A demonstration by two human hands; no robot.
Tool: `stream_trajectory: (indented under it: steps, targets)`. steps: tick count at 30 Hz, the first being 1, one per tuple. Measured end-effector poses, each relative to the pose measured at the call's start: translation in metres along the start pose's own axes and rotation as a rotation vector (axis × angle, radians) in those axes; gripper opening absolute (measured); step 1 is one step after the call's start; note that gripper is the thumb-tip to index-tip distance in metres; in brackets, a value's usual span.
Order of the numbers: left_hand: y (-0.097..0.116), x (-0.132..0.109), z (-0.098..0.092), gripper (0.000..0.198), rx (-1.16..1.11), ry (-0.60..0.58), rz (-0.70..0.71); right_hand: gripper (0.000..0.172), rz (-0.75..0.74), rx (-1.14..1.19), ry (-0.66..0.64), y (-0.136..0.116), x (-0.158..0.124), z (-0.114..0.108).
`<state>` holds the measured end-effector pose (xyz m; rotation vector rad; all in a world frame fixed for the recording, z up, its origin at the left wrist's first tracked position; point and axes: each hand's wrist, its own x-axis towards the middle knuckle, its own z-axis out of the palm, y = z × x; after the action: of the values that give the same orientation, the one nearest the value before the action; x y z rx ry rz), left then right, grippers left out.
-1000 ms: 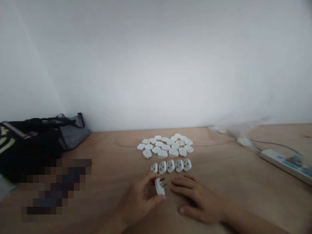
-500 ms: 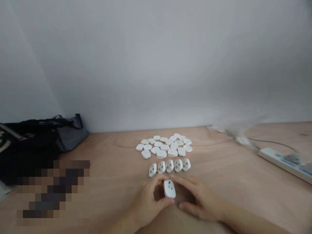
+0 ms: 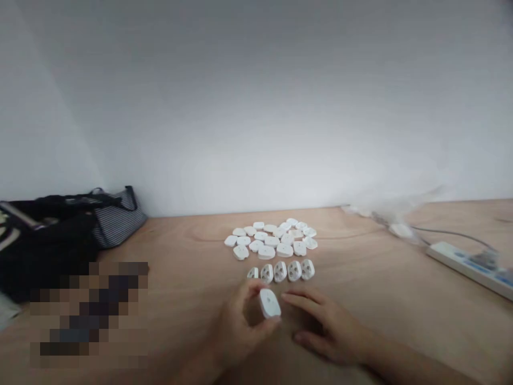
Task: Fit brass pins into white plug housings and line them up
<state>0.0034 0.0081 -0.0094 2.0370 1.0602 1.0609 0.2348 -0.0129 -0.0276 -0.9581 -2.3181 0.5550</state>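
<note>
My left hand [image 3: 240,326] pinches a small white plastic socket piece [image 3: 270,303] between thumb and index finger. Its broad, fairly plain face with a small central mark is turned up toward me. Just to its right, my right hand [image 3: 324,321] is open, thumb and fingers apart, the fingertips close to the piece but not around it. Beyond the hands, a row of similar white pieces [image 3: 280,271] stands on edge, dark openings showing. The leftmost of that row is partly hidden by my left hand.
Farther back lies a loose cluster of white pieces [image 3: 266,252] on the wooden table [image 3: 184,278]. A power strip [image 3: 473,267] with a cable and a clear plastic bag [image 3: 401,206] are at right. A black bag [image 3: 48,240] sits left, near a pixelated patch.
The held piece has turned: its dark holes faced me before, and now a plainer face shows. My left hand has shifted slightly left with it, away from my right fingertips.
</note>
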Motion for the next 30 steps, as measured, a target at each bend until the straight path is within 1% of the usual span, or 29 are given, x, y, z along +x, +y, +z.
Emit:
stream_trajectory:
  steps: [3, 5, 6, 8, 11, 13, 16, 18, 20, 22, 27, 29, 30]
  targets:
    - [-0.01, 0.008, -0.019, 0.04, -0.026, 0.134, -0.021, 0.063, 0.019, 0.021, -0.023, 0.001, -0.001, 0.0]
    - [-0.017, 0.015, -0.034, 0.047, 0.001, 0.144, -0.041, 0.062, 0.022, 0.021, -0.034, 0.002, -0.001, -0.001]
    - [-0.021, 0.017, -0.041, 0.043, 0.043, 0.139, -0.049, 0.062, 0.023, 0.019, -0.036, 0.002, -0.001, -0.001]
    - [-0.027, 0.021, -0.051, 0.037, 0.108, 0.055, -0.085, 0.061, 0.029, 0.014, -0.038, 0.001, -0.001, -0.001]
    - [-0.035, 0.024, -0.059, 0.041, 0.142, -0.065, -0.147, 0.06, 0.042, 0.007, -0.047, -0.001, -0.001, -0.002]
    - [-0.04, 0.025, -0.061, 0.044, 0.171, -0.109, -0.164, 0.059, 0.049, 0.003, -0.053, -0.002, -0.001, -0.003]
    - [-0.045, 0.025, -0.063, 0.047, 0.234, -0.131, -0.164, 0.058, 0.053, -0.005, -0.055, -0.003, 0.0, -0.003]
    - [-0.046, 0.025, -0.063, 0.055, 0.275, -0.14, -0.112, 0.057, 0.048, -0.011, -0.06, -0.003, 0.0, -0.003]
    - [-0.044, 0.028, -0.062, 0.061, 0.309, -0.159, -0.022, 0.057, 0.039, -0.02, -0.062, -0.003, 0.001, -0.003]
    - [-0.04, 0.034, -0.06, 0.061, 0.344, -0.19, 0.044, 0.057, 0.028, -0.022, -0.058, -0.002, 0.001, -0.003]
    - [-0.031, 0.055, -0.054, 0.061, 0.387, -0.316, 0.111, 0.056, 0.029, -0.028, -0.046, -0.002, 0.0, -0.004]
    - [-0.026, 0.058, -0.053, 0.054, 0.388, -0.328, 0.14, 0.056, 0.027, -0.029, -0.051, -0.001, 0.0, -0.004]
    - [-0.022, 0.057, -0.053, 0.052, 0.387, -0.309, 0.147, 0.056, 0.024, -0.028, -0.055, 0.0, -0.001, -0.004]
